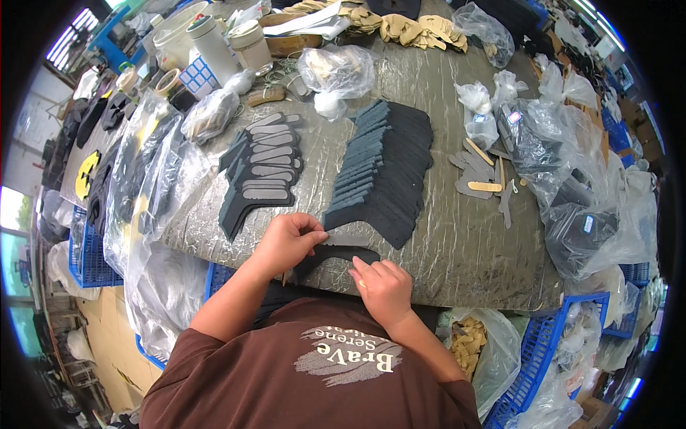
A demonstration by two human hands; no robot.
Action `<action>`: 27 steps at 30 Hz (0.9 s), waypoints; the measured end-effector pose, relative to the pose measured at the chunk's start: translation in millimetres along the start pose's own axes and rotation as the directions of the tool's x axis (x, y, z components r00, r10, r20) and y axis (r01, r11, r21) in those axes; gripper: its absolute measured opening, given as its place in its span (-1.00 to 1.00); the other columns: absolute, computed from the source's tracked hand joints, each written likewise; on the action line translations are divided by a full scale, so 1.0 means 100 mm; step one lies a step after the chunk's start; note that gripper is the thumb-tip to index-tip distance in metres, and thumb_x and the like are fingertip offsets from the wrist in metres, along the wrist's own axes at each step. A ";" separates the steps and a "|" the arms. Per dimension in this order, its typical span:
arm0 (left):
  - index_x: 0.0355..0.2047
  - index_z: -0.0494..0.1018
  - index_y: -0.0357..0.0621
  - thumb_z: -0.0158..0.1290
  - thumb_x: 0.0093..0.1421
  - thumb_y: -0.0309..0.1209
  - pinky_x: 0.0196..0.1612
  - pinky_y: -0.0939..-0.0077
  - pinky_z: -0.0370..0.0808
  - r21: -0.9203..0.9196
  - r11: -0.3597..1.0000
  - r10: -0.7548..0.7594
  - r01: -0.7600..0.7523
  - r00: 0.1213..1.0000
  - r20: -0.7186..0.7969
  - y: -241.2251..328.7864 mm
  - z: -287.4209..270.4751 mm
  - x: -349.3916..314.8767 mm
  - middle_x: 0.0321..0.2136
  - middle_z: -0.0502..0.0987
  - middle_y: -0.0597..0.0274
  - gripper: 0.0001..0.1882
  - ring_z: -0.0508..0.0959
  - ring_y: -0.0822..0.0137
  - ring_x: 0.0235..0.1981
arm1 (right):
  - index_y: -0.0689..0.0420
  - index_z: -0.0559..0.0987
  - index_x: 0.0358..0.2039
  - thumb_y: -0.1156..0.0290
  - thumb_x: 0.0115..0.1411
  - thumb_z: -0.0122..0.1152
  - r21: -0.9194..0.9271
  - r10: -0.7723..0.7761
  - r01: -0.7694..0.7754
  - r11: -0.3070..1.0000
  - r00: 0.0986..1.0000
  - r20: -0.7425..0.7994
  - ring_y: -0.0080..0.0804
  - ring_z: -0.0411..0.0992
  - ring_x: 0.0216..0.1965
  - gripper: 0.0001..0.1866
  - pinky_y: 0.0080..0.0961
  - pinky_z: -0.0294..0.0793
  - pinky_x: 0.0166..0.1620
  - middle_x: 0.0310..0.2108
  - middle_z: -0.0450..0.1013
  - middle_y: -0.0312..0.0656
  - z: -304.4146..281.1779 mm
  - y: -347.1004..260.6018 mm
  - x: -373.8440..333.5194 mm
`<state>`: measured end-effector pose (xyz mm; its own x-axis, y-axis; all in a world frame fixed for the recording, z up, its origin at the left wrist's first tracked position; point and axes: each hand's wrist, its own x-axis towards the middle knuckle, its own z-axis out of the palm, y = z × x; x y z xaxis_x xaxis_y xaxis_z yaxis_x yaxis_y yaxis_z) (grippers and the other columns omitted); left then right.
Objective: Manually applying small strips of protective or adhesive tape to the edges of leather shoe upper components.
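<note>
At the near edge of the table, a dark, curved flat cut piece [325,259] lies between my hands. My left hand [284,243] pinches the left end of a thin grey strip [351,240] just above that piece. My right hand [384,284] is closed, thumb and forefinger at the dark piece's right part; a small pale yellow bit shows by its fingers, too small to name. Just beyond is a long overlapping row of dark cut pieces [393,171] with blue-grey edges. Farther left, a second row of dark pieces [239,193] has rounded grey strips [271,171] on it.
Flat wooden sticks [484,186] and grey scraps [473,166] lie at the right, beside plastic bags [572,164] of dark parts. A white bottle [211,50], a lidded jar [250,46] and bagged bundles stand at the back left. Blue crates [532,365] flank me below the table.
</note>
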<state>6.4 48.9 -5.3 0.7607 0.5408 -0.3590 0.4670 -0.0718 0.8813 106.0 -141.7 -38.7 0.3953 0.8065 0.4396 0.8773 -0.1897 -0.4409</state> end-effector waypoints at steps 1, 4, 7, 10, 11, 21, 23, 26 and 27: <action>-0.46 0.52 -0.28 0.15 0.10 -0.47 -0.57 0.64 0.38 0.008 1.000 0.002 -0.002 1.000 0.028 0.00 0.01 0.01 -0.63 0.49 0.35 -0.89 0.46 0.56 -0.64 | 0.08 0.61 -0.36 0.41 -0.09 0.34 0.019 -0.024 0.025 1.000 0.999 -0.036 -0.34 0.31 -0.61 -0.79 -0.39 0.31 -0.54 -0.67 0.30 -0.30 -0.04 0.02 -0.02; -0.43 0.54 -0.28 0.16 0.08 -0.50 -0.54 0.66 0.41 0.078 0.996 -0.047 0.040 0.995 0.093 0.01 0.02 0.05 -0.61 0.51 0.35 -0.91 0.47 0.56 -0.62 | 0.06 0.60 -0.36 0.38 -0.10 0.31 -0.038 0.008 -0.009 0.999 1.000 -0.014 -0.39 0.32 -0.57 -0.78 -0.42 0.31 -0.52 -0.66 0.28 -0.35 -0.11 0.09 -0.11; -0.44 0.55 -0.27 0.16 0.08 -0.49 -0.53 0.66 0.42 0.039 0.997 -0.069 0.063 0.983 0.173 0.08 0.06 0.07 -0.60 0.52 0.35 -0.92 0.46 0.56 -0.63 | 0.06 0.60 -0.38 0.38 -0.09 0.29 -0.057 -0.007 0.007 0.998 1.000 0.002 -0.40 0.32 -0.57 -0.81 -0.43 0.29 -0.52 -0.65 0.26 -0.35 -0.10 0.13 -0.15; -0.46 0.55 -0.27 0.16 0.07 -0.49 -0.53 0.65 0.42 0.123 0.992 -0.065 0.041 0.977 0.201 0.08 0.11 0.12 -0.59 0.53 0.34 -0.91 0.46 0.56 -0.63 | 0.06 0.60 -0.39 0.37 -0.08 0.28 -0.068 -0.020 0.022 0.997 1.000 0.023 -0.40 0.32 -0.57 -0.82 -0.43 0.29 -0.52 -0.66 0.25 -0.35 -0.09 0.13 -0.16; -0.46 0.55 -0.27 0.16 0.07 -0.49 -0.53 0.65 0.42 0.125 0.991 -0.068 0.043 0.977 0.202 0.09 0.12 0.13 -0.59 0.53 0.34 -0.91 0.46 0.56 -0.63 | 0.06 0.60 -0.39 0.37 -0.07 0.27 -0.068 -0.024 0.026 0.997 0.999 0.027 -0.40 0.31 -0.57 -0.83 -0.43 0.28 -0.53 -0.66 0.25 -0.35 -0.09 0.14 -0.16; -0.46 0.55 -0.28 0.15 0.06 -0.50 -0.53 0.63 0.43 0.181 0.982 -0.075 0.045 0.983 0.165 0.07 0.15 0.16 -0.60 0.53 0.32 -0.92 0.46 0.55 -0.63 | 0.10 0.59 -0.38 0.40 -0.04 0.26 -0.032 -0.001 0.003 0.999 0.999 0.051 -0.42 0.38 -0.56 -0.83 -0.43 0.34 -0.50 -0.54 0.34 -0.33 -0.10 0.12 -0.14; -0.46 0.55 -0.29 0.15 0.06 -0.50 -0.54 0.63 0.42 0.186 0.982 -0.075 0.044 0.983 0.165 0.08 0.15 0.15 -0.60 0.53 0.32 -0.92 0.46 0.55 -0.63 | 0.12 0.59 -0.38 0.41 -0.03 0.25 -0.037 -0.031 0.031 0.999 0.999 -0.007 -0.43 0.40 -0.55 -0.83 -0.46 0.36 -0.49 -0.39 0.46 -0.33 -0.07 0.13 -0.14; -0.45 0.55 -0.27 0.16 0.04 -0.48 -0.50 0.58 0.44 0.224 0.974 -0.063 0.027 0.986 0.155 0.09 0.17 0.13 -0.60 0.54 0.25 -0.90 0.47 0.51 -0.61 | 0.14 0.59 -0.37 0.42 -0.03 0.24 -0.032 -0.045 0.046 0.998 0.999 0.015 -0.44 0.40 -0.55 -0.83 -0.46 0.37 -0.48 -0.26 0.51 -0.33 -0.06 0.16 -0.17; -0.44 0.56 -0.26 0.16 0.02 -0.47 -0.46 0.52 0.45 0.307 0.950 0.026 -0.064 0.992 0.127 0.07 0.18 0.12 -0.59 0.55 0.18 -0.89 0.51 0.41 -0.59 | 0.14 0.59 -0.37 0.42 -0.03 0.24 -0.030 -0.046 0.047 0.998 0.999 0.016 -0.44 0.40 -0.55 -0.83 -0.46 0.37 -0.48 -0.26 0.51 -0.33 -0.06 0.15 -0.17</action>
<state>27.4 39.8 -8.9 0.8234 0.4282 -0.3723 0.5333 -0.3598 0.7656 114.5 -162.0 -48.2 0.3501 0.8232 0.4470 0.9026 -0.1688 -0.3961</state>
